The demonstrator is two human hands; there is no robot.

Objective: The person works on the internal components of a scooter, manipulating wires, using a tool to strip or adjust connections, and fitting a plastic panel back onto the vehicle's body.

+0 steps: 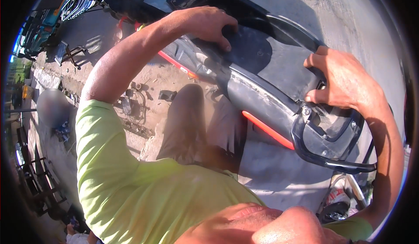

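Observation:
A two-wheeler's black and grey bodywork (257, 97) slants across the upper right, with red strips along its near side. Between its two raised side edges lies a flat, dusty grey-black panel (288, 65); a dark rounded patch covers its left part. My left hand (209, 25) reaches over the left end of this panel, its thumb and fingers bent around that end. At the opposite end, my right hand (345, 80) grips with thumb and fingers spread wide. Some fingertips are hidden. Just below my right hand, a curved black rail (301, 145) is bolted to the rear.
My knee (183, 117) is beside the bodywork. Small dark parts (167, 95) lie on the sandy ground to the left. A metal rack (37, 174) stands farther left, near a blurred round shape (52, 106). A pale wall-like surface (358, 25) rises beyond the vehicle.

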